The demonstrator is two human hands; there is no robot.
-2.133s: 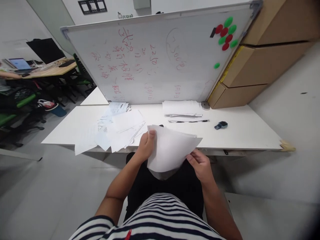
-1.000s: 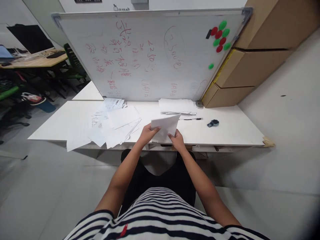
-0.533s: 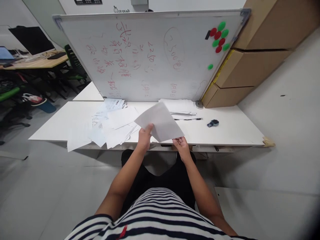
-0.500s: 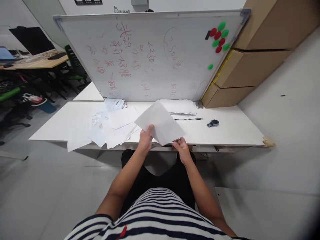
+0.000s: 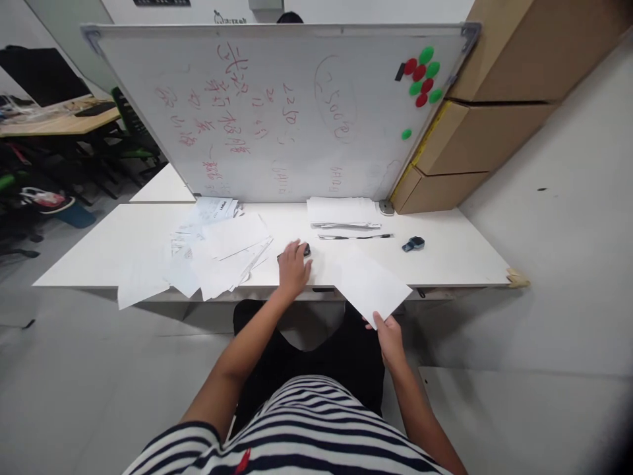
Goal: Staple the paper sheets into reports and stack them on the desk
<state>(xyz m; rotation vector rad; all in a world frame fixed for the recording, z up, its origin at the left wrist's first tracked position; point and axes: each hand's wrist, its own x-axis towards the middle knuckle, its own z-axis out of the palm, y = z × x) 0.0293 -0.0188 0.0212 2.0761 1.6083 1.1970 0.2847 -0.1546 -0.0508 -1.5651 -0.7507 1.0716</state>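
Two hands are working near the middle of the frame. The right hand [image 5: 390,338], low and right of the middle, is holding one piece of white paper [image 5: 373,284] by its near corner, with thumb and fingers pinching it tight. The paper is sticking out over the front edge of one white desk [image 5: 445,264], and I cannot tell if it is one sheet or more. The left hand [image 5: 293,269], at the middle, is resting with bent fingers over one small black object [image 5: 307,251]; the thumb is standing apart, and I cannot tell if the fingers are gripping it. One messy pile of papers [image 5: 222,254] is lying left of the middle, and one neat paper stack [image 5: 343,211] is lying just above the middle. One thin dark strip [image 5: 356,236] is lying below that stack. One whiteboard [image 5: 277,99] is standing across the top, wearing five green magnets [image 5: 426,55] and four red magnets [image 5: 410,66] at its upper right. Three cardboard boxes [image 5: 487,135] are sitting piled up at the upper right.
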